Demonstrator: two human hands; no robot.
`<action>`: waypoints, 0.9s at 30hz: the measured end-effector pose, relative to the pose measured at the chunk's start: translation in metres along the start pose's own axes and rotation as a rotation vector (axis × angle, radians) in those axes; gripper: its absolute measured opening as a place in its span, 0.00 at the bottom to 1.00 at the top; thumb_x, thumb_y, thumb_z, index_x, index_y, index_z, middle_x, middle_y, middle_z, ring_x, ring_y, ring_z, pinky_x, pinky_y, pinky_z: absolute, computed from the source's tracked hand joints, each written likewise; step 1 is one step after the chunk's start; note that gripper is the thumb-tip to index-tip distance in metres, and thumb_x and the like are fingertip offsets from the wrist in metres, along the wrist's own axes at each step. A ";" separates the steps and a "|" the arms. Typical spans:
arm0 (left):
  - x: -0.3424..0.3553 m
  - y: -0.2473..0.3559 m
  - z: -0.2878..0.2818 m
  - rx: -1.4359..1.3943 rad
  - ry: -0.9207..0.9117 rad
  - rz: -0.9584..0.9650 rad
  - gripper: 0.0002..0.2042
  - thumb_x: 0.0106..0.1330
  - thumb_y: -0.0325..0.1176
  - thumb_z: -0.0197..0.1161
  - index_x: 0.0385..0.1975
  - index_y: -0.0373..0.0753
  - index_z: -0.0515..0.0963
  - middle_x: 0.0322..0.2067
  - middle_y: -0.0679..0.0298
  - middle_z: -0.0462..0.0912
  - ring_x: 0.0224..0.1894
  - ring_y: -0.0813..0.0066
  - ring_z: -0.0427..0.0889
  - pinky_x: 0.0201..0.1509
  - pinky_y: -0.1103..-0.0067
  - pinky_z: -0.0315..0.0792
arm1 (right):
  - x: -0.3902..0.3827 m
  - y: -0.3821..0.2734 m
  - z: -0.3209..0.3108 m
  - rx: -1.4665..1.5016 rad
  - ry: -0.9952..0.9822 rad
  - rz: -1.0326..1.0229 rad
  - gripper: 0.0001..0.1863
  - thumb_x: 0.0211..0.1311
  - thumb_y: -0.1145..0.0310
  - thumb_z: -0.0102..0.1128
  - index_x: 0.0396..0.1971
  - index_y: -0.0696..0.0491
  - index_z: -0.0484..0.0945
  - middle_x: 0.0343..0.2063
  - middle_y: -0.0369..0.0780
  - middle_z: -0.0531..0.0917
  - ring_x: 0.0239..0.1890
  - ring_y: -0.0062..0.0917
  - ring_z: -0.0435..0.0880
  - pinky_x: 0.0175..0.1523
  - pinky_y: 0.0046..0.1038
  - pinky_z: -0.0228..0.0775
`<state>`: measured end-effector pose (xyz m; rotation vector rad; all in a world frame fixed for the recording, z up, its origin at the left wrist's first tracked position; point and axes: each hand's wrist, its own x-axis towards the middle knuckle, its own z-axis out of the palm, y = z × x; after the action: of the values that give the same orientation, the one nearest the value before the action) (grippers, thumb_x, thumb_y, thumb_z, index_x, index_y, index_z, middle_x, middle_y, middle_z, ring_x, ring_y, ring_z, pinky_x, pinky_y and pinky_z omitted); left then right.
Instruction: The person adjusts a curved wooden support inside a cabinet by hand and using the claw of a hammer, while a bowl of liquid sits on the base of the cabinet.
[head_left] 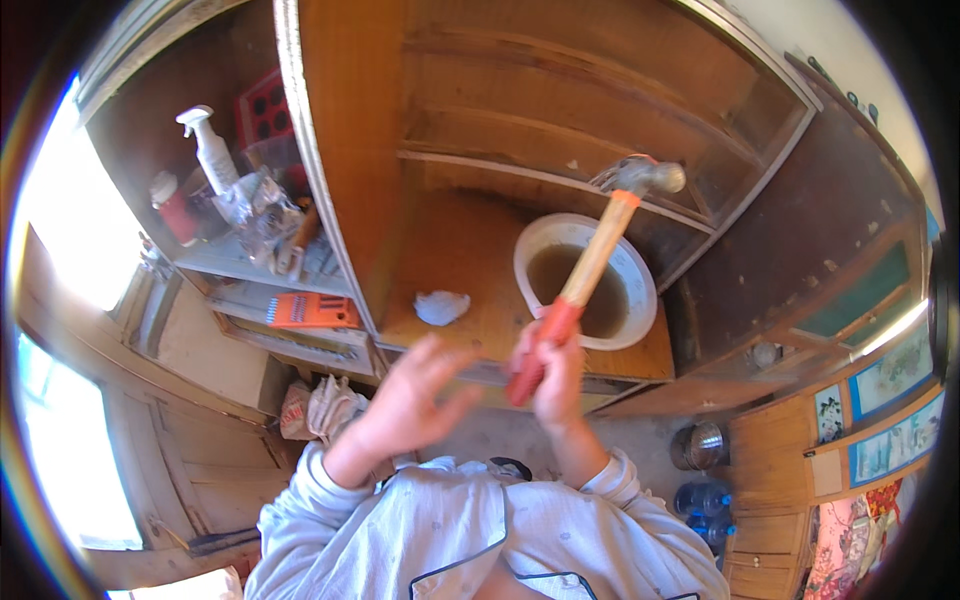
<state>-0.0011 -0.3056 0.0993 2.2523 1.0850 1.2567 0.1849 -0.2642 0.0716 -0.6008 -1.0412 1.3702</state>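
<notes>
A claw hammer (592, 262) with a wooden shaft and red grip is held upright in my right hand (556, 374), its metal head pointing away from me. Fingers wrap around the red grip. Beyond the shaft, and partly hidden by it, a white basin (645, 290) holds murky brownish water and sits on the wooden cabinet shelf (455, 255). My left hand (420, 395) is raised empty to the left of the hammer, fingers apart and a little blurred. Past its fingertips lies a crumpled white cloth or plastic wad (441, 307) on the shelf.
On the left shelves stand a white spray bottle (210, 150), a red container (174, 208), a crumpled clear bag (258, 215) and a flat orange case (312, 311). White sacks (333, 405) lie below. At the right are a metal pot (699, 445) and blue water bottles (707, 500).
</notes>
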 end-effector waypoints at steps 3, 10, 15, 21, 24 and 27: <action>0.040 0.027 -0.005 -0.755 0.108 -0.047 0.16 0.56 0.29 0.58 0.45 0.33 0.73 0.34 0.60 0.73 0.37 0.67 0.73 0.46 0.69 0.67 | 0.005 -0.058 -0.067 0.347 0.025 0.213 0.15 0.57 0.60 0.44 0.40 0.52 0.65 0.18 0.32 0.65 0.13 0.16 0.63 0.15 0.21 0.60; 0.102 0.101 -0.026 -1.629 0.219 0.413 0.35 0.58 0.53 0.51 0.60 0.39 0.48 0.59 0.50 0.51 0.54 0.60 0.62 0.42 0.73 0.70 | -0.001 -0.070 -0.131 0.600 -0.030 0.302 0.14 0.58 0.63 0.43 0.41 0.54 0.66 0.18 0.33 0.64 0.12 0.16 0.62 0.14 0.19 0.59; 0.120 0.121 -0.051 -1.438 0.175 0.628 0.48 0.55 0.72 0.35 0.66 0.43 0.33 0.63 0.48 0.42 0.59 0.59 0.57 0.33 0.77 0.73 | 0.023 -0.068 -0.135 0.587 -0.028 0.273 0.14 0.58 0.63 0.43 0.41 0.54 0.66 0.18 0.33 0.65 0.12 0.16 0.62 0.13 0.19 0.59; 0.169 0.025 -0.012 -0.979 0.645 0.510 0.33 0.61 0.59 0.43 0.55 0.36 0.55 0.48 0.49 0.64 0.46 0.60 0.70 0.31 0.75 0.75 | 0.070 -0.077 -0.119 0.317 0.161 0.256 0.16 0.59 0.62 0.45 0.43 0.54 0.65 0.20 0.33 0.66 0.15 0.16 0.64 0.18 0.21 0.62; 0.203 -0.048 0.039 -0.737 0.519 -0.064 0.10 0.66 0.34 0.50 0.41 0.35 0.72 0.38 0.57 0.76 0.39 0.71 0.76 0.38 0.77 0.72 | 0.100 -0.081 -0.112 0.218 0.232 0.353 0.17 0.59 0.62 0.46 0.45 0.55 0.65 0.21 0.33 0.68 0.16 0.16 0.66 0.19 0.22 0.62; 0.239 -0.110 0.089 -0.436 0.270 -0.060 0.16 0.58 0.24 0.58 0.47 0.38 0.72 0.40 0.59 0.78 0.42 0.71 0.77 0.46 0.73 0.71 | 0.121 -0.080 -0.104 0.116 0.226 0.406 0.17 0.58 0.62 0.46 0.45 0.56 0.66 0.21 0.33 0.68 0.16 0.16 0.67 0.18 0.22 0.62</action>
<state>0.0988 -0.0473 0.1196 1.7526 0.8506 1.6231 0.3000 -0.1382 0.1223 -0.8911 -0.6730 1.6559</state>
